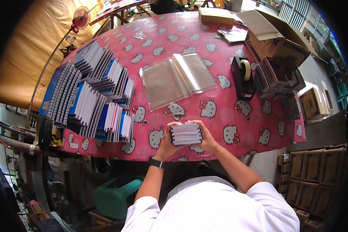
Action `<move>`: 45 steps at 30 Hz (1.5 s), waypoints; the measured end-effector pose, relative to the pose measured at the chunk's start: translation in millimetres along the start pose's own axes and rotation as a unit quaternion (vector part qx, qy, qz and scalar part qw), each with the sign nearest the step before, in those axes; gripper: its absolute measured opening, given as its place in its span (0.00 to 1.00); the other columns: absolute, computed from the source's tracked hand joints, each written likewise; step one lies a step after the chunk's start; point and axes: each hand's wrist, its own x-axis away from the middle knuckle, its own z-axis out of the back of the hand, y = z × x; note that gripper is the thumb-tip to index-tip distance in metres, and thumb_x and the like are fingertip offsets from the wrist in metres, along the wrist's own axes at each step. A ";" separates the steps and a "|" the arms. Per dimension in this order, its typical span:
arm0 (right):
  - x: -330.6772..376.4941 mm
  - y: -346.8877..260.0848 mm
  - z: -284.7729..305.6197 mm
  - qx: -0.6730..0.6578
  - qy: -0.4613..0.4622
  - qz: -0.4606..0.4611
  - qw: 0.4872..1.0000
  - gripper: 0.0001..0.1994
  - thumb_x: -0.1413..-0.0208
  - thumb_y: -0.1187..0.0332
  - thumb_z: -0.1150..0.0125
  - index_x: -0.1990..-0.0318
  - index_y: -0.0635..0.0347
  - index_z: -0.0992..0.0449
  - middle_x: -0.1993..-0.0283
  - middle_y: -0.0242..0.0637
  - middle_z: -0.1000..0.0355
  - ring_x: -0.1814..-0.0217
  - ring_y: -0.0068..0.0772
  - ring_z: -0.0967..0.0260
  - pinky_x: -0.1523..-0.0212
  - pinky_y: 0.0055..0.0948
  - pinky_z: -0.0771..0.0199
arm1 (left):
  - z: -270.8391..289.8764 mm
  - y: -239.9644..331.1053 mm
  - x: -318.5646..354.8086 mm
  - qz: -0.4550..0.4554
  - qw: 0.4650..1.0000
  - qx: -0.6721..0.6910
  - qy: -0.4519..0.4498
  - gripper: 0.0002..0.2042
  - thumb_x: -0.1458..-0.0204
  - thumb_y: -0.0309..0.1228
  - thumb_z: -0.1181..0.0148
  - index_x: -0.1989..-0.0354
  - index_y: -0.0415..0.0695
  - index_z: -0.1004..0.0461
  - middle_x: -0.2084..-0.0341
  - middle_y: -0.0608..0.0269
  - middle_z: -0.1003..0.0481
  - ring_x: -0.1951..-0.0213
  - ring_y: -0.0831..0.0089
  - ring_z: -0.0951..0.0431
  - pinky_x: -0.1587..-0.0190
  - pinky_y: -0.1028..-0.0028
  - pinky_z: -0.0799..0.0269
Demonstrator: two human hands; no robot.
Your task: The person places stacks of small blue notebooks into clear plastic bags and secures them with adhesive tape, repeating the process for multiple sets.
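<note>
A small stack of notebooks [186, 134], white page edges toward me and dark bindings at the sides, is held between both hands over the near edge of the table. My left hand [168, 142], with a black band on its wrist, grips the stack's left side. Against the right side presses my right hand [207, 137], its fingers curled over the far edge. Beyond the hands lie clear plastic sleeves [162, 85], spread flat in two overlapping piles. The undersides of the held notebooks are hidden.
Stacked spiral notebooks [91, 104] fill the table's left side. At right stand a black tape dispenser [243, 79], piles of dark notebooks [272, 79] and an open carton [265, 40]. A green stool [114, 197] sits below the near edge of the pink table [228, 112].
</note>
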 end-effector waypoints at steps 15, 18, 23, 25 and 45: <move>12.6 -35.0 66.1 0.558 0.182 -0.076 0.806 0.29 0.58 0.57 0.30 0.47 0.55 0.30 0.55 0.34 0.32 0.45 0.34 0.41 0.47 0.40 0.42 | 21.0 0.3 -49.8 0.179 0.975 0.132 0.012 0.27 0.61 0.35 0.27 0.54 0.34 0.30 0.63 0.58 0.24 0.60 0.73 0.24 0.55 0.73 0.29; 31.7 -6.3 75.0 0.653 0.252 -0.102 0.707 0.14 0.56 0.60 0.34 0.60 0.52 0.21 0.62 0.32 0.33 0.53 0.35 0.39 0.53 0.39 0.39 | 18.4 -13.8 -56.3 0.279 0.958 0.063 -0.008 0.33 0.62 0.47 0.29 0.55 0.31 0.28 0.62 0.53 0.23 0.60 0.68 0.23 0.55 0.71 0.29; 31.6 17.0 71.5 0.625 0.304 0.019 0.719 0.07 0.56 0.69 0.35 0.67 0.52 0.20 0.69 0.30 0.32 0.61 0.33 0.36 0.60 0.33 0.35 | 14.4 -13.7 -62.2 0.210 0.938 -0.273 0.025 0.44 0.65 0.61 0.34 0.50 0.31 0.31 0.55 0.44 0.27 0.50 0.57 0.27 0.48 0.64 0.34; 26.1 9.7 61.4 0.476 0.361 -0.037 0.801 0.10 0.55 0.69 0.34 0.63 0.55 0.22 0.71 0.30 0.31 0.66 0.28 0.34 0.67 0.28 0.33 | 26.3 -13.6 -57.5 0.223 0.935 -0.274 0.001 0.48 0.66 0.66 0.37 0.44 0.36 0.33 0.49 0.44 0.32 0.43 0.54 0.35 0.43 0.62 0.40; 24.5 -81.6 -57.3 0.194 -0.004 -0.222 0.956 0.05 0.48 0.73 0.40 0.66 0.60 0.20 0.69 0.40 0.24 0.71 0.26 0.28 0.68 0.26 0.27 | -12.9 -9.3 -26.8 0.195 0.971 -0.114 0.074 0.51 0.57 0.44 0.32 0.35 0.30 0.62 0.42 0.33 0.44 0.41 0.45 0.42 0.38 0.59 0.47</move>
